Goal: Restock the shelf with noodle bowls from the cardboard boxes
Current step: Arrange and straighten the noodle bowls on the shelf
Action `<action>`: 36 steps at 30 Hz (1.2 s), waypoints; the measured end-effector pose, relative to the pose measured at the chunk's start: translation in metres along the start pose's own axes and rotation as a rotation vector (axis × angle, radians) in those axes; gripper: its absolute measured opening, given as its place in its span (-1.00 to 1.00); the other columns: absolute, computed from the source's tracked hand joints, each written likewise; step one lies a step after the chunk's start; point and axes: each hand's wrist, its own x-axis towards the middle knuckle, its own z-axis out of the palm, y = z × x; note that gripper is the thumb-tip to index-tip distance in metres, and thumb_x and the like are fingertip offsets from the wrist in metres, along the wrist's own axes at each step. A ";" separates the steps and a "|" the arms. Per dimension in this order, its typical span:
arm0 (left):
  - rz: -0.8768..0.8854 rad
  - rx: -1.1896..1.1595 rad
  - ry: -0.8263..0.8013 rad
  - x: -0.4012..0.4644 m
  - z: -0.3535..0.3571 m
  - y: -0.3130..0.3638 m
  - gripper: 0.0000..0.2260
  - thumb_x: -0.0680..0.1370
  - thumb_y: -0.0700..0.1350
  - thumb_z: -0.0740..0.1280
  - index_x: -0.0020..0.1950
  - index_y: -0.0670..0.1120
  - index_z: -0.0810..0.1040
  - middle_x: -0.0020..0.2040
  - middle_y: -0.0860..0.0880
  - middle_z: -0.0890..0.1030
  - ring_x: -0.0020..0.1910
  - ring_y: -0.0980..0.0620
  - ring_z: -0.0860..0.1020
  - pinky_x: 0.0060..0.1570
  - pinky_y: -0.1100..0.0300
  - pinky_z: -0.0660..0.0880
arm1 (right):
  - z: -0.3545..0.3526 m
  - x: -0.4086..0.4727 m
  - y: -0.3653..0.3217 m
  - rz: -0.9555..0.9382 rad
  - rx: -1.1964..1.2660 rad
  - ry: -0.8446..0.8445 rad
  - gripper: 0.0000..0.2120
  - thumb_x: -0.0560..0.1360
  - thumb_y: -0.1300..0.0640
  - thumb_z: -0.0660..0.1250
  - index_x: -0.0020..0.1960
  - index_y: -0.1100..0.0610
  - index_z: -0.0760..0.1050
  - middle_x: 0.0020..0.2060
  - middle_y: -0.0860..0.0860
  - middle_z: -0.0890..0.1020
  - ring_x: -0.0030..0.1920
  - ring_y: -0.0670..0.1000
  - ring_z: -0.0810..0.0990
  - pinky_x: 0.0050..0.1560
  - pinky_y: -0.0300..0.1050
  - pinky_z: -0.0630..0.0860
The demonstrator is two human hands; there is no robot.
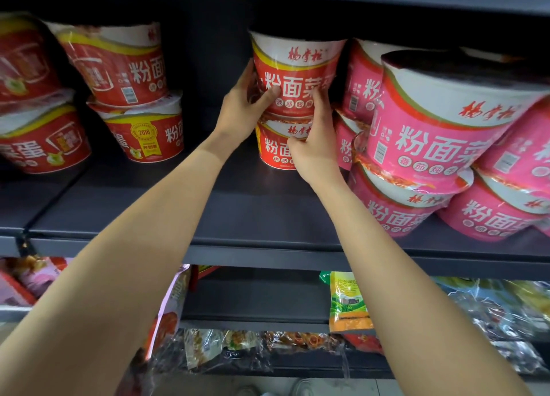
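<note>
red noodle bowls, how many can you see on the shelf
6: two stacked far left, two stacked beside them, and two stacked in the middle, upper and lower, where both hands are. More may sit behind.

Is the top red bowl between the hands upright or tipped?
Upright: the top red noodle bowl sits stacked on the lower red bowl, its label level.
</note>
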 end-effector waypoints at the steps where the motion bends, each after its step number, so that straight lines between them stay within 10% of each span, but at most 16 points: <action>1: -0.008 -0.001 -0.012 0.000 0.000 0.001 -0.32 0.56 0.07 0.31 0.57 -0.08 0.07 0.42 -0.02 0.43 0.34 0.07 0.45 0.26 0.21 0.45 | 0.000 0.000 0.000 0.005 -0.004 -0.006 -0.20 0.47 0.34 0.32 0.55 0.01 -0.02 0.54 0.04 0.07 0.51 0.05 0.16 0.44 0.06 0.29; 36: -0.175 0.027 -0.019 -0.038 0.016 -0.005 -0.40 0.62 0.04 0.20 0.57 -0.07 0.02 0.50 -0.08 0.29 0.47 -0.06 0.27 0.41 0.03 0.29 | 0.001 -0.026 0.011 -0.033 -0.367 -0.024 -0.23 0.52 0.22 0.32 0.56 0.18 -0.09 0.56 0.16 -0.06 0.55 0.13 -0.03 0.52 0.06 0.12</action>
